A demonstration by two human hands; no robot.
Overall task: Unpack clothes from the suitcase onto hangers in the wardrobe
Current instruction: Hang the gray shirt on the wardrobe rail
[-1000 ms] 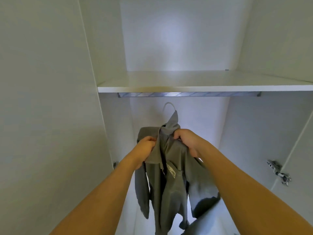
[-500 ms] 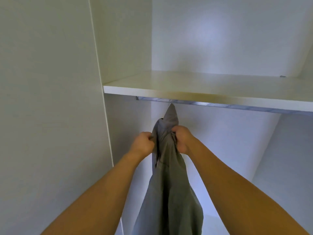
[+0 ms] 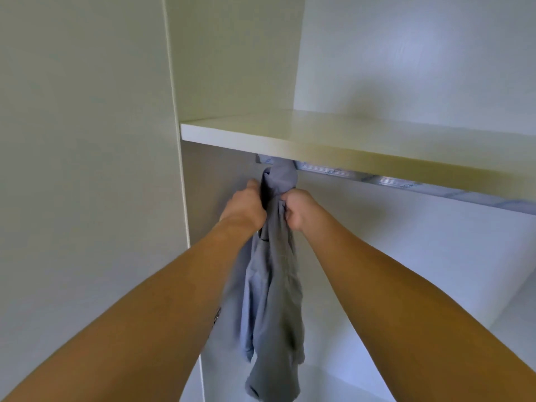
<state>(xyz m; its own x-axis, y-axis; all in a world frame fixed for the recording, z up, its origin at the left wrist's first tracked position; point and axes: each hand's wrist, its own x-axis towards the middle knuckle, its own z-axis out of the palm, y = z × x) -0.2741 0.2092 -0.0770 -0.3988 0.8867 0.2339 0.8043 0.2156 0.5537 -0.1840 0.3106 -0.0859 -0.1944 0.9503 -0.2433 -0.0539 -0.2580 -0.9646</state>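
Observation:
A grey shirt (image 3: pixel 272 300) hangs edge-on inside the white wardrobe, its collar up against the metal rail (image 3: pixel 377 181) near the rail's left end. The hanger inside it is hidden by the cloth. My left hand (image 3: pixel 246 206) holds the shirt's left shoulder, fingers reaching past the fabric. My right hand (image 3: pixel 295 208) grips the right shoulder in a fist just below the collar. The rest of the shirt droops straight down between my forearms.
A white shelf (image 3: pixel 333 140) runs above the rail. The wardrobe's left side panel (image 3: pixel 179 82) stands close beside the shirt. A metal hinge (image 3: pixel 217 314) peeks out by my left forearm. The rail stretches bare to the right.
Both hands have lifted the shirt higher and leftward, so its collar now meets the rail. The shirt turned from facing me to edge-on, and the hanger hook has gone out of sight.

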